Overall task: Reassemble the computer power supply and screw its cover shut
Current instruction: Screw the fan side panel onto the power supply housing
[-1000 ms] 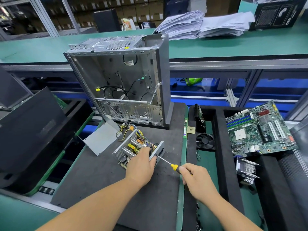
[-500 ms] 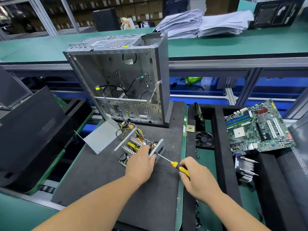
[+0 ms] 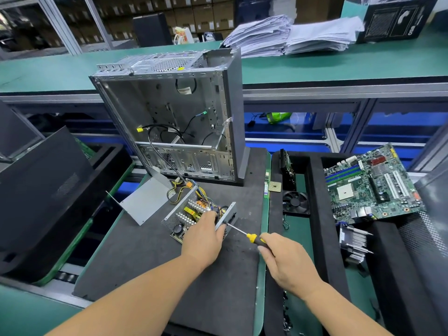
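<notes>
Head view, looking down over a dark foam mat (image 3: 150, 260) on a green bench (image 3: 31, 318). Open power supply (image 3: 194, 214) lying near the middle of the mat, circuit board and heat sinks exposed, yellow and black wires running from its far end toward the computer case (image 3: 174, 117). Left hand (image 3: 203, 236) resting on the near end of the power supply, fingers curled over its edge beside the upright grey end plate (image 3: 229, 213); grip closed round that edge. Right hand (image 3: 288, 260) just right of it, grip pinching the yellow-and-black handle of a screwdriver (image 3: 244, 235), shaft slanting up and left with the tip touching the end plate. Loose grey metal cover (image 3: 145, 202) lying on the mat just left of the power supply, one flange tilted up, apart from the unit. Computer case standing upright behind, side open, cables hanging inside. To the right, black foam tray (image 3: 317, 214) with a small fan (image 3: 295, 203), a square chip (image 3: 274, 186) at its near-left corner, a motherboard (image 3: 371, 183) propped at a tilt, and a finned heat sink (image 3: 354, 241) below the motherboard. Stacks of paper (image 3: 291, 35) on the far bench.
</notes>
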